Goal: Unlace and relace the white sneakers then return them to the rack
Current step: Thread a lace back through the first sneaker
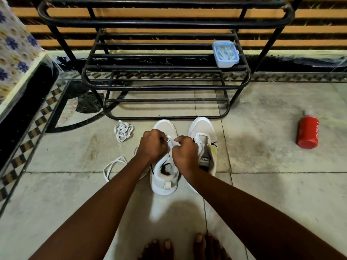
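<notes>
Two white sneakers stand side by side on the tiled floor in front of the black metal rack (pixel 165 87). Over the left sneaker (pixel 164 177), my left hand (pixel 153 144) and my right hand (pixel 185 150) both pinch its white lace at the eyelets, fingers curled. The loose end of that lace (pixel 112 168) trails in a loop on the floor to the left. The right sneaker (pixel 203 139) has no lace in its eyelets and shows a yellow-green accent. A second white lace (pixel 123 131) lies bundled on the floor left of the shoes.
A pale blue plastic container (pixel 225 53) sits on a rack shelf at the right. A red bottle (pixel 308 133) lies on the floor far right. A step with floral tiles (pixel 16 49) rises at the left. My bare toes (pixel 185 246) show at the bottom.
</notes>
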